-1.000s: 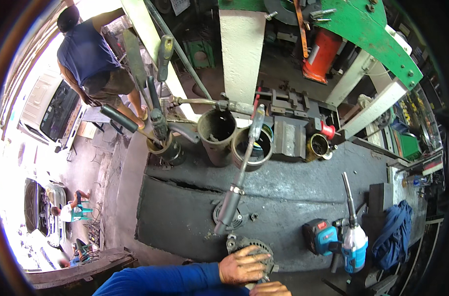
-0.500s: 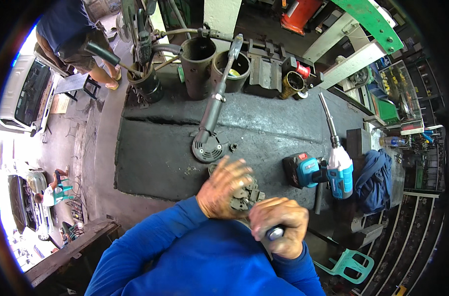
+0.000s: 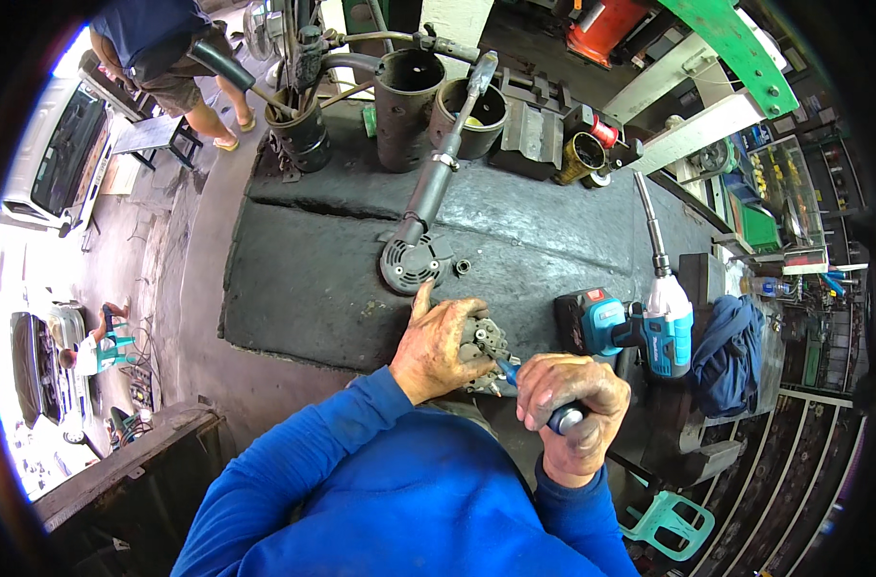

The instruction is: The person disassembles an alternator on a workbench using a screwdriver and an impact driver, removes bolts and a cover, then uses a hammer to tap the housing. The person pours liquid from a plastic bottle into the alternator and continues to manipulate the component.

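Note:
My left hand grips a round grey metal part, which looks like an alternator's end, at the near edge of the bench. One of its fingers points up toward a vented round cover just beyond. My right hand is closed round a screwdriver with a blue and dark handle and a shiny butt end. The screwdriver slants down to the left, toward the metal part, beside my left fingers. Its tip is hard to make out.
A teal cordless impact wrench with a long socket lies to the right, beside a blue cloth. A ratchet-like tool rests across the round cover, near a small nut. Tool-filled metal pots line the far edge. Another person stands far left.
My left hand has turned, from spread over the metal part to gripping its left side. My right hand has shifted slightly right, and the screwdriver's blue section now shows.

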`<state>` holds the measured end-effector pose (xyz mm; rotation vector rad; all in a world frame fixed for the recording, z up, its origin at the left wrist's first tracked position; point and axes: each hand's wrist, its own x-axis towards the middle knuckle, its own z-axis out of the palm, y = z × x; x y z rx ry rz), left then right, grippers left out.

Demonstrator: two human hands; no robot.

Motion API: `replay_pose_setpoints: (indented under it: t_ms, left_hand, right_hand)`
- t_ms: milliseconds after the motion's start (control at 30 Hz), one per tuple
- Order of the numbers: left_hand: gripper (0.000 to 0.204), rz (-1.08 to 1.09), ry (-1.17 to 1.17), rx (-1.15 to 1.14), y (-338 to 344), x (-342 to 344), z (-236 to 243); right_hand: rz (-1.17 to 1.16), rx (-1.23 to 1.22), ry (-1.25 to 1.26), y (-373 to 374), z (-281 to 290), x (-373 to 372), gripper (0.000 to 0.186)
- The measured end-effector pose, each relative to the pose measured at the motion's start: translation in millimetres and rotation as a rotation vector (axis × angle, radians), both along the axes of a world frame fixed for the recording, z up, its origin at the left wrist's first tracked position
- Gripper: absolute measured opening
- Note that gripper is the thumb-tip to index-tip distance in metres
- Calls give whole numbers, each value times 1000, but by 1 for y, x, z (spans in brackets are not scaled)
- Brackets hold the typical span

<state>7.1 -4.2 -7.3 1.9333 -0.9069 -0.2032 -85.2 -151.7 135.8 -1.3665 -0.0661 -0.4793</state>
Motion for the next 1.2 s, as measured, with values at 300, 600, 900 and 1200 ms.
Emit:
replay_pose_setpoints:
  t_ms: [300, 600, 900, 1200]
  left_hand:
    - [81, -8, -23, -39, 1, 0, -8]
    - [76, 4, -56, -70, -1, 0, -9]
    - [72, 3, -48, -76, -2, 2, -3]
    - [41, -194, -198, -146, -2, 5, -1]
  right_hand:
    - [-16, 34, -16, -1, -4, -7, 56]
    - [-344, -167, 70, 17, 0, 7, 40]
    - [-459, -220, 81, 31, -3, 3, 34]
    - [-86, -174, 38, 2, -11, 3, 41]
